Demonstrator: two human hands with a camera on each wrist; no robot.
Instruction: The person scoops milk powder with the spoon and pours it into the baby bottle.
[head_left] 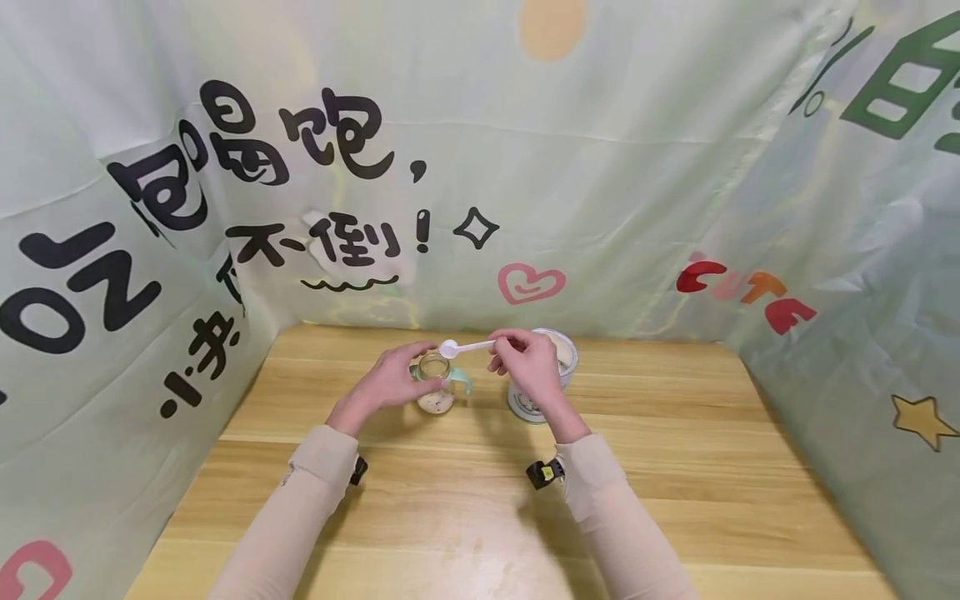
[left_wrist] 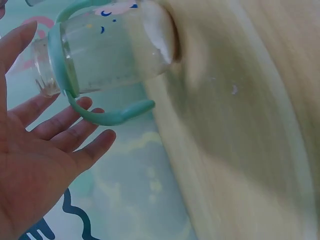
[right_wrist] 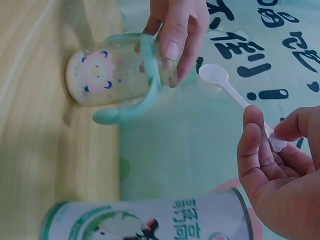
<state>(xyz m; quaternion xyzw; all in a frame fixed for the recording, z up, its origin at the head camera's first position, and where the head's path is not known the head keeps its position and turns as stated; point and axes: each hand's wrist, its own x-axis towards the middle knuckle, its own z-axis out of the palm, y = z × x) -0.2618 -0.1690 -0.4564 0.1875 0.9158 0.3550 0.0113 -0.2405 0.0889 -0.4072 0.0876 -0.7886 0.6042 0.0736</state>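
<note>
The bottle [head_left: 437, 402] stands left of the can [head_left: 528, 407].

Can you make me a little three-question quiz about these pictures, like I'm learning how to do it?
1. Which hand holds the white scoop near the bottle?
2. True or false: the bottle is lying on its side.
3. What colour are the bottle's handles?
A) red
B) mint green
C) black

Key:
1. The right hand.
2. False: it stands upright on the table.
3. B
</note>
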